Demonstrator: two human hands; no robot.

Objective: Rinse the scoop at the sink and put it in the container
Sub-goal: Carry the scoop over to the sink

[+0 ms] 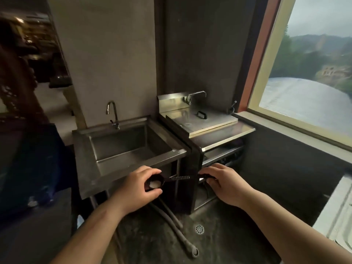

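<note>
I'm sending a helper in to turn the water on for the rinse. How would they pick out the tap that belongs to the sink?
Find the deep stainless steel sink basin left of the dark partition. At its back rim stands the tall chrome gooseneck tap, curving up and hooking downward. The other tap, a low horizontal spout, sits to the right, on the steel splashback behind the flat metal lid with a black handle.

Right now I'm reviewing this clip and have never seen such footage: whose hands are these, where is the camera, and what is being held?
No machine here: a person wears a wide-angle camera on the head, looking forward and down, so both bare arms reach in from below. The left hand cups the bowl of a dark scoop with something white in it; the right hand holds the handle end. Ahead stands a steel sink with a curved faucet, not visibly running. Beside it on the right is a steel unit with a handled lid and its own tap. A floor drain lies below.
</note>
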